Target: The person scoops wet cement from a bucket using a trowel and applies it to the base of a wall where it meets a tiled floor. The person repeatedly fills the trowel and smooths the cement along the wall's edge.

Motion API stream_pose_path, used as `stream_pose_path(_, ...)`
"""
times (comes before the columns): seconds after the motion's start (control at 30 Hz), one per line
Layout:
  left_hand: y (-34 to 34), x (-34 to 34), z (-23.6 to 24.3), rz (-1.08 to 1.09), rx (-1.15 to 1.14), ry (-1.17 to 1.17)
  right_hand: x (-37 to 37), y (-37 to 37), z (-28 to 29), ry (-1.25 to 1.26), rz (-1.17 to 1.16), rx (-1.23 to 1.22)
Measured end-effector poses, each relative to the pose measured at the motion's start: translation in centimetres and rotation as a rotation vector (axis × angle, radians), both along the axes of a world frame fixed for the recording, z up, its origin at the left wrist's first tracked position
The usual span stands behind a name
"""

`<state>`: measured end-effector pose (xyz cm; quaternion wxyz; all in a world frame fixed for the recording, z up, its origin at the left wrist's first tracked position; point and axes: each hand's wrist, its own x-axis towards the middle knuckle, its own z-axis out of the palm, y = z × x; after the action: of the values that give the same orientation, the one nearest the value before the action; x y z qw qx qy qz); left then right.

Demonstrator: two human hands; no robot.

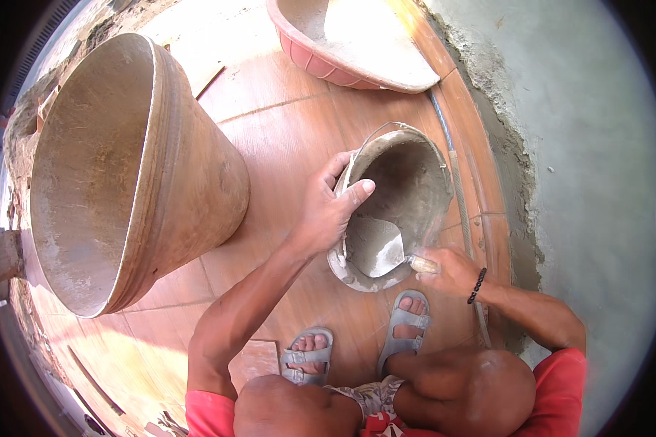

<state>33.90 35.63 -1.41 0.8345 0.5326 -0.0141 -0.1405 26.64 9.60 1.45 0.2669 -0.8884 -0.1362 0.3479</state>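
Person squats on a floor [270,138] of reddish-brown tiles, seen from above; knees and red shorts at the lower edge, both feet in grey sandals [357,346] planted just below the bucket.

Bucket [397,204]: small, round, caked inside and out with grey mortar, tilted so its mouth faces up toward the camera. It sits on the tiles near the floor's right edge, just beside the raw cement border where the tiles end. Its thin wire handle lies over the far rim.

Left hand [328,211]: clasps the left rim of the bucket. Thumb hooks over the rim into the bucket, the other fingers wrap the outer wall. Grip is tight on the rim.

Right hand [448,269]: fingers clenched around the handle of a trowel [379,247]. A dark bead bracelet [477,285] circles the wrist. The trowel blade lies inside the bucket against the lower wall, coated in grey mortar; the blade tip points left.

A thin pipe or rod [455,182] runs along the right edge of the tiles, passing behind the bucket and under the right wrist.

Large clay-coloured pot [135,171]: lies on its side on the left part of the floor, open mouth facing left, well apart from the bucket.

Pink basin [321,62]: at the floor's far edge, holding pale grey mix.

Grey plastered wall [590,146] fills the right side.
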Motion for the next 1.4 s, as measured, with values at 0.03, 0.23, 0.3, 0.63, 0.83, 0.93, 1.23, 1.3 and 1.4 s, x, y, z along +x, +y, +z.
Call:
stream_pose_path(0.03,0.1,-0.2,0.3,0.015,0.001,0.019,-0.6,-0.1,-0.4,0.002,-0.061,0.064)
stream_pose_path(0.23,0.9,-1.5,0.1,0.172,0.076,0.063,-1.9,-1.5,-0.8,0.051,-0.354,0.339)
stream_pose_path(0.3,1.4,-1.7,-0.4,0.186,0.094,0.095,-2.2,-3.6,-0.3,-0.073,-0.346,0.406)
stream_pose_path(0.63,7.0,-5.3,-4.1,0.231,0.25,0.207,-9.7,-14.2,-0.4,-0.212,-0.549,0.084)
stream_pose_path(0.83,6.6,-5.6,-4.5,0.302,0.191,0.217,-11.5,-14.4,1.7,0.015,-0.61,0.003)
stream_pose_path(0.93,7.0,-5.4,-4.7,0.298,0.192,0.238,-12.3,-14.4,2.7,0.006,-0.564,0.027)
stream_pose_path(1.23,7.6,-4.9,-5.1,0.33,0.282,0.295,-14.2,-21.9,2.2,0.298,-1.293,0.464)
stream_pose_path(1.3,7.5,-4.6,-5.1,0.325,0.293,0.303,-14.2,-22.9,1.7,0.241,-1.393,0.463)
stream_pose_path(1.4,8.1,-4.1,-4.9,0.306,0.303,0.291,-13.8,-21.9,2.0,0.208,-1.421,0.464)
